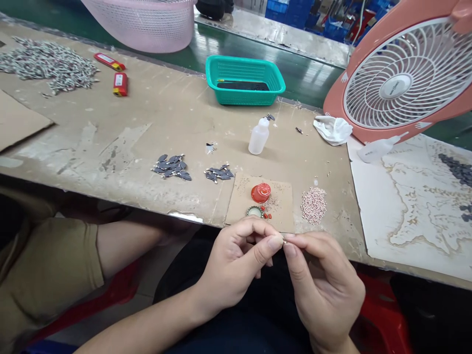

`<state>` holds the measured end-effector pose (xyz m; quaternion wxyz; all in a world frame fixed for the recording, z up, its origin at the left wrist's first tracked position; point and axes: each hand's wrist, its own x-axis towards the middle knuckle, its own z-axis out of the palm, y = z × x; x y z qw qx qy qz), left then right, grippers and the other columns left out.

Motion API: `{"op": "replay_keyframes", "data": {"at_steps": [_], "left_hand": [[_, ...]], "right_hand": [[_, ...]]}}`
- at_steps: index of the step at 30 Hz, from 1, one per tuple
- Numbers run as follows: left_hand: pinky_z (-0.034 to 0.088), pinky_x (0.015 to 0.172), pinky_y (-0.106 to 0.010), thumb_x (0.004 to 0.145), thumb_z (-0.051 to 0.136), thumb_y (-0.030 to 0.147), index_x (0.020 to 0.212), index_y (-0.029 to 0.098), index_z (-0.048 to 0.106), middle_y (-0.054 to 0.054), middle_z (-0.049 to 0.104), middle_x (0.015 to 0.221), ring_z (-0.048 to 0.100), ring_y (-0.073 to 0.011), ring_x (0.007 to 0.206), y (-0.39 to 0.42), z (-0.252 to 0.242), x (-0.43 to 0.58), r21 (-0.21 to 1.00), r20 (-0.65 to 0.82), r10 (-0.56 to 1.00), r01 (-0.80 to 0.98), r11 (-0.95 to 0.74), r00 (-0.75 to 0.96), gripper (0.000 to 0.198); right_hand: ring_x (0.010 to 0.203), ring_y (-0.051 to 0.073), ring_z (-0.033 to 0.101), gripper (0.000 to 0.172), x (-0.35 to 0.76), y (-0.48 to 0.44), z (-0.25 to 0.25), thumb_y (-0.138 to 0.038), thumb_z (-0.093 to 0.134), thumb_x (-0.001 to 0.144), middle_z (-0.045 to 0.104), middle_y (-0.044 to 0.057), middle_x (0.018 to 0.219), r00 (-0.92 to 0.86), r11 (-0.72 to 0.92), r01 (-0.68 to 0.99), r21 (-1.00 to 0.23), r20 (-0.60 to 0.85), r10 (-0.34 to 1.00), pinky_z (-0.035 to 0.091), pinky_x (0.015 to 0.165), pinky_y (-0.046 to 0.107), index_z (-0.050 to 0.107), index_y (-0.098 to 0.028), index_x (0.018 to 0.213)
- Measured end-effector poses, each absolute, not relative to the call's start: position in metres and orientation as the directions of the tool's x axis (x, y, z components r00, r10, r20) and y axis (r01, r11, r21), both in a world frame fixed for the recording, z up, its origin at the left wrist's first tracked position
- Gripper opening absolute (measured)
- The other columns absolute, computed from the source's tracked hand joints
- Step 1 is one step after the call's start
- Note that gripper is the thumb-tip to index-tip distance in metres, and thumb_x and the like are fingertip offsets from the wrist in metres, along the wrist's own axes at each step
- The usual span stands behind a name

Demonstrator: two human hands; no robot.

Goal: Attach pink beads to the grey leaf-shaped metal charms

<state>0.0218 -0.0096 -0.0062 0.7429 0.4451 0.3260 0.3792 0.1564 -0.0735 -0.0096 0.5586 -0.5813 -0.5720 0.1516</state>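
My left hand [241, 263] and my right hand [320, 280] meet at their fingertips in front of the bench edge. Both are closed in a pinch on something tiny and pale, mostly hidden by the fingers. Just beyond them, a cardboard square [236, 199] bears a red cup-like piece [261, 192], a bottle cap [254, 211] and several small red bits [267, 215]. To its right lies a pile of small pinkish beads [313, 205]. Two groups of dark leaf-shaped pieces with pale tips, a larger one [172, 167] and a smaller one [219, 173], lie to the left.
A white squeeze bottle [259, 136] stands mid-bench before a green basket [245, 98]. An orange fan [396, 88], white cloth [333, 130] and stained sheet [416, 236] are at right. Far left are a heap of small pieces [47, 64] and red boxes [120, 84]. Another person's leg [62, 250] is left.
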Motion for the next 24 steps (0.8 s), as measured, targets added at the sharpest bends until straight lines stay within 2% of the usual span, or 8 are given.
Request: {"op": "replay_keyframes", "data": {"at_steps": [3,7,10,12,14,15,18,24], "left_hand": [[0.043,0.049,-0.013,0.09,0.069,0.026,0.08,0.017,0.069,0.002,0.059,0.071,0.052,-0.0043,0.055,-0.009,-0.006,0.019,0.951,-0.102,0.875,-0.212,0.226,0.474,0.013],[0.046,0.053,-0.017,0.092,0.067,0.026,0.083,0.018,0.068,0.001,0.061,0.075,0.056,-0.007,0.06,-0.007,-0.008,0.017,0.99,-0.041,0.889,-0.099,0.096,0.456,0.012],[0.049,0.057,-0.021,0.093,0.065,0.025,0.089,0.019,0.069,-0.001,0.067,0.083,0.062,-0.0108,0.069,0.004,-0.011,0.007,0.992,0.083,0.879,0.05,-0.12,0.469,0.008],[0.05,0.063,-0.024,0.093,0.064,0.021,0.091,0.019,0.069,-0.002,0.07,0.087,0.064,-0.0137,0.076,0.021,-0.014,-0.007,0.905,0.253,0.873,0.218,-0.367,0.417,0.005],[0.052,0.074,-0.03,0.093,0.063,0.019,0.094,0.019,0.07,-0.004,0.072,0.091,0.064,-0.0183,0.085,0.043,-0.018,-0.025,0.686,0.438,0.842,0.488,-0.539,0.314,0.007],[0.051,0.081,-0.035,0.093,0.063,0.02,0.097,0.02,0.071,-0.006,0.072,0.094,0.064,-0.0218,0.091,0.054,-0.019,-0.035,0.555,0.492,0.822,0.625,-0.549,0.286,0.01],[0.049,0.091,-0.043,0.095,0.06,0.027,0.107,0.022,0.072,-0.007,0.071,0.104,0.061,-0.0285,0.103,0.08,-0.024,-0.058,0.343,0.447,0.835,0.8,-0.492,0.321,0.018],[0.047,0.086,-0.043,0.094,0.059,0.033,0.099,0.025,0.071,-0.006,0.071,0.102,0.059,-0.0297,0.098,0.091,-0.028,-0.068,0.302,0.328,0.866,0.827,-0.474,0.377,0.015]], "right_hand": [[0.077,0.014,0.066,0.031,0.157,-0.07,-0.009,-0.002,0.069,0.08,0.07,-0.001,0.088,0.269,0.286,0.532,-0.797,0.48,0.835,0.053,0.068,0.027,0.071,-0.023,0.103],[0.073,0.011,0.064,0.02,0.157,-0.063,-0.009,-0.006,0.068,0.083,0.067,-0.003,0.083,0.249,0.243,0.569,-0.785,0.447,0.859,0.051,0.066,0.025,0.068,-0.023,0.094],[0.071,0.01,0.06,0.012,0.158,-0.057,-0.008,-0.012,0.063,0.088,0.064,-0.004,0.08,0.235,0.194,0.584,-0.788,0.393,0.889,0.049,0.064,0.023,0.065,-0.023,0.091],[0.071,0.01,0.058,0.008,0.161,-0.052,-0.008,-0.016,0.061,0.091,0.062,-0.004,0.08,0.258,0.149,0.596,-0.789,0.364,0.895,0.047,0.063,0.024,0.064,-0.023,0.09],[0.072,0.01,0.057,0.005,0.167,-0.044,-0.006,-0.021,0.061,0.093,0.061,-0.003,0.081,0.291,0.097,0.605,-0.79,0.333,0.897,0.046,0.064,0.024,0.064,-0.024,0.09],[0.072,0.011,0.057,0.005,0.171,-0.039,-0.006,-0.023,0.06,0.093,0.062,-0.003,0.081,0.3,0.075,0.61,-0.789,0.318,0.899,0.045,0.064,0.025,0.064,-0.023,0.089],[0.072,0.012,0.057,0.009,0.18,-0.024,-0.004,-0.027,0.06,0.094,0.062,-0.002,0.079,0.286,0.041,0.648,-0.76,0.293,0.912,0.045,0.065,0.026,0.065,-0.022,0.087],[0.064,0.012,0.054,0.014,0.181,-0.006,-0.005,-0.031,0.061,0.093,0.062,-0.001,0.074,0.212,0.031,0.736,-0.677,0.272,0.939,0.044,0.06,0.026,0.067,-0.021,0.086]]}}
